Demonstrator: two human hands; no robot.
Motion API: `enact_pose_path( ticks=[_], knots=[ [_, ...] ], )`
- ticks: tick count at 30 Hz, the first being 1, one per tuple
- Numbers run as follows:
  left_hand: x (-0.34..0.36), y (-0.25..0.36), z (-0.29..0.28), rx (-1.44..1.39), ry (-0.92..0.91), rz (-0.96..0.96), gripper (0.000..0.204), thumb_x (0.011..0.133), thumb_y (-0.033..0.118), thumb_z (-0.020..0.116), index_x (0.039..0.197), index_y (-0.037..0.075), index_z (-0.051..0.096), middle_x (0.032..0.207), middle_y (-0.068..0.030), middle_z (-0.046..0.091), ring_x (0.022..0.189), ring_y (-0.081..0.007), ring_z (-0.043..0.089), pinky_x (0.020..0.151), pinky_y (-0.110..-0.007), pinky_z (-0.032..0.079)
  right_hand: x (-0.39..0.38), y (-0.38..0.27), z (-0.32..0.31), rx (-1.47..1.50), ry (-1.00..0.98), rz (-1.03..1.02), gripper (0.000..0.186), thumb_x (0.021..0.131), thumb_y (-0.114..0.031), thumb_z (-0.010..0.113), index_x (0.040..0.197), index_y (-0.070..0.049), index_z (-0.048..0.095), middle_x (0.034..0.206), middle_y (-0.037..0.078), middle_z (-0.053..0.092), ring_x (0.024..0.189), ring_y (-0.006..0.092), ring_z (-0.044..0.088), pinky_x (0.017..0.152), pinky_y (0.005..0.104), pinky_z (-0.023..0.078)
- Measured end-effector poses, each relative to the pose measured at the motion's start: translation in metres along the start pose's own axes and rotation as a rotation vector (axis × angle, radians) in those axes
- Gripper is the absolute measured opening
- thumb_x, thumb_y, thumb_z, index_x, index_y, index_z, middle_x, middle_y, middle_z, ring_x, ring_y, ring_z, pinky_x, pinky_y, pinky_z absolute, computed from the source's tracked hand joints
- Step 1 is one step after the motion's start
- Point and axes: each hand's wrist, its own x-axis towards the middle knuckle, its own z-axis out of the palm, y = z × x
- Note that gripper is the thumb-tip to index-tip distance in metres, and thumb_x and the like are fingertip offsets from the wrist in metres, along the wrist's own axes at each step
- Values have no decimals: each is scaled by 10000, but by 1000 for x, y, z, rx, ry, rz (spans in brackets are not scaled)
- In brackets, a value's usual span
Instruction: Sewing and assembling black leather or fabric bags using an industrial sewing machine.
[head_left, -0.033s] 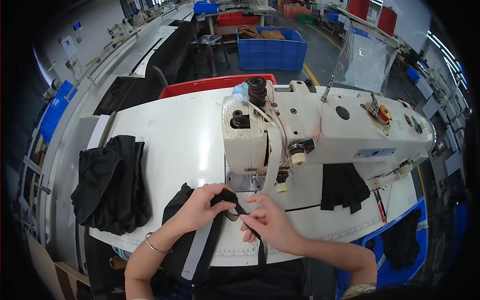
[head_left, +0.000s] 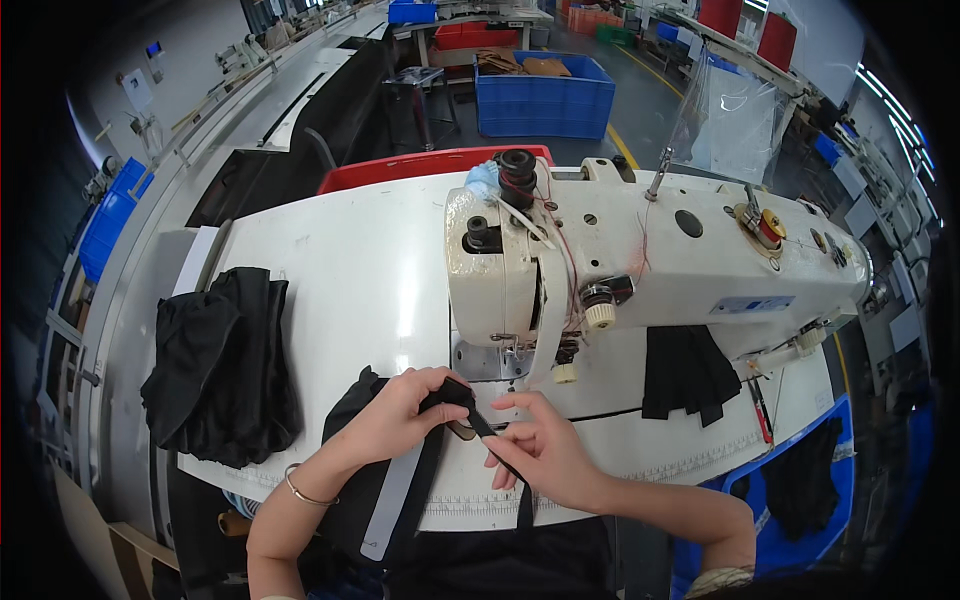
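My left hand point(head_left: 398, 412) grips the folded end of a narrow black strap point(head_left: 462, 398) just in front of the presser foot point(head_left: 510, 352) of a white sewing machine point(head_left: 640, 255). My right hand point(head_left: 540, 452) pinches the same strap a little further along, fingers pointing left. The strap runs down under my right hand and off the table's front edge. Beneath my left hand lies a black garment piece point(head_left: 352, 450) with a pale grey stripe point(head_left: 395, 500), hanging over the edge. The hands nearly touch.
A heap of black fabric point(head_left: 220, 365) lies at the left of the white table point(head_left: 350, 260). Another black piece point(head_left: 686, 372) hangs under the machine's arm. A red bin point(head_left: 430, 165) stands behind the table and a blue crate point(head_left: 545, 90) further back. A blue bin point(head_left: 800, 480) with dark cloth sits at the lower right.
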Motion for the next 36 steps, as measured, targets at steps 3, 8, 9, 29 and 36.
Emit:
enact_pose_path(
  ticks=[3,8,9,29,36],
  knots=[
    [-5,0,-4,-2,-86,-9,157,863,54,598,985,-31,546,808,-111,630,753,-206,577,766,-315,432,-13,-2,-11,-373,-145,-151,279,889,-7,528,1163,-44,561,899,110,648,704,145,618,615,277,490],
    [1,-13,3,481,18,196,156,869,30,557,1018,24,510,851,-114,548,859,-288,489,866,-361,322,-1,12,-25,-1499,-262,-1124,315,747,-35,627,1058,9,618,894,86,620,739,199,566,644,319,493],
    [4,-16,4,478,12,192,156,869,30,557,1018,24,510,851,-114,548,859,-288,489,866,-361,322,2,8,-24,-1647,-260,-1204,253,755,-79,610,978,38,633,920,90,605,799,193,586,692,333,499],
    [63,-17,-14,571,234,354,384,685,48,665,1065,83,620,1115,-133,560,1048,-348,470,895,-456,325,26,18,-70,-555,-258,-317,459,816,-79,625,1254,-1,513,1246,133,562,1183,234,520,1018,373,378],
    [28,10,-7,868,181,244,382,697,112,695,1068,75,614,1154,-165,521,1062,-393,455,909,-476,345,13,11,-63,-1907,-365,-898,438,676,-225,575,1055,-17,646,1075,143,606,1020,286,588,897,422,486]
  ],
)
